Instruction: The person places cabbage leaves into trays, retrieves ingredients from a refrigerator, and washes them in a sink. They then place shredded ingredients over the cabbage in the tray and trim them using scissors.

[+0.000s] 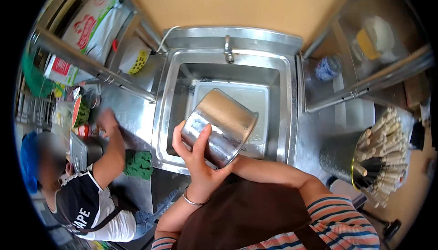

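A shiny metal pot (223,120) is tilted on its side above the sink (169,117). My left hand (195,154) is closed around its near left end, fingers spread along the metal wall. My right forearm (269,170) reaches in from the right to the pot's lower edge. The right hand is hidden behind or inside the pot, so its fingers do not show. Beneath the pot, a white tub (205,85) with what looks like water lies in the basin. A metal faucet (228,51) stands at the sink's back edge.
At left, a co-worker (86,195) reaches over the counter near a cut watermelon (81,113). A green cloth (138,164) lies by the sink's left corner. To the right stands a container of pale-handled sticks (383,145). Metal shelf posts (96,65) flank the sink.
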Demonstrator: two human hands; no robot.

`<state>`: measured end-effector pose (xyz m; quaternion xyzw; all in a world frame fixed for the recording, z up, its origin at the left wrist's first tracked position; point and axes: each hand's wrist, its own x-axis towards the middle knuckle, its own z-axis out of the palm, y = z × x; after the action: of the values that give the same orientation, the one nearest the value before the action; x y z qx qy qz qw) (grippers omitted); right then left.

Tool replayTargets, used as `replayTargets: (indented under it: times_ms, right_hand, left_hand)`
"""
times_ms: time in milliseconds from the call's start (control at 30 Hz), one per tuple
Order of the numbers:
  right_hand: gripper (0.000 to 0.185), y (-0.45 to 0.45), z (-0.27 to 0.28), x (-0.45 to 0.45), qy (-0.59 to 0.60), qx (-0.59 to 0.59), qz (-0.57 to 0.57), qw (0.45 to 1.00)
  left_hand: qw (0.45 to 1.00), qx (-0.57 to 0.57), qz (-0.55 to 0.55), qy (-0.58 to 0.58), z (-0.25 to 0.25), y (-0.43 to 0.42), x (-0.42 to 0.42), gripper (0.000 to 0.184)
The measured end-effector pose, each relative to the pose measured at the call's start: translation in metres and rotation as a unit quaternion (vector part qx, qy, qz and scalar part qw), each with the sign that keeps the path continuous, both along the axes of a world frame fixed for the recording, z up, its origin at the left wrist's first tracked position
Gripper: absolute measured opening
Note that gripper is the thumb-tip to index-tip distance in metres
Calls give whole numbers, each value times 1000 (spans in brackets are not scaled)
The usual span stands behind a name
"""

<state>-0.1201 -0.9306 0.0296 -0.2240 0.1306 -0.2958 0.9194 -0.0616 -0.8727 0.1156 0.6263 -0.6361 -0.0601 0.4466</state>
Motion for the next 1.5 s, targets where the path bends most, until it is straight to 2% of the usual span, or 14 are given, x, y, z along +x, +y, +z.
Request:
replayTargets:
  times_ms: [533,633,667,733,800,867,933,1000,1067,1200,1233,1400,1467,1500]
  right_hand:
    - [37,-4,-9,-22,50,7,-22,998]
    - [36,-13,-11,-19,154,-64,-20,986]
    - [36,-22,-13,-23,255,-152,-17,955]
    - [36,-46,3,-37,448,-393,30,803]
    - [27,-51,63,-38,497,-636,95,582]
    - [24,-49,63,-34,428,-775,176,431]
    - [23,-47,73,-39,329,-867,175,331]
    - [26,-46,102,-45,291,-891,114,329]
    - [29,-44,130,-40,297,-883,96,351]
    - [26,-61,100,-17,355,-865,-8,353]
    - [27,-64,98,-15,386,-812,-11,439]
    - [31,-39,72,-10,399,-717,-124,558]
    - [35,-34,24,-14,341,-586,-106,728]
    - [44,-33,-16,-20,298,-351,-37,887]
  left_hand:
    - [997,61,-16,-40,-9,-5,-24,85]
    - [990,107,7,91,-22,-2,-20,83]
    - [984,109,20,139,-28,-3,-15,81]
    - [926,97,25,365,-48,0,-9,72]
    - [747,88,22,658,-59,3,-15,62]
    - [629,139,31,764,-56,5,-5,59]
    - [629,103,20,770,-55,8,-6,60]
    - [614,100,21,782,-51,12,-1,59]
    - [670,59,14,740,-52,12,1,60]
    - [720,-3,10,694,-46,7,4,64]
    - [786,-35,11,617,-48,8,3,66]
    - [923,-37,112,367,-48,3,17,71]
    - [927,-37,132,350,-38,5,10,72]
    - [932,-48,136,333,-35,4,7,72]
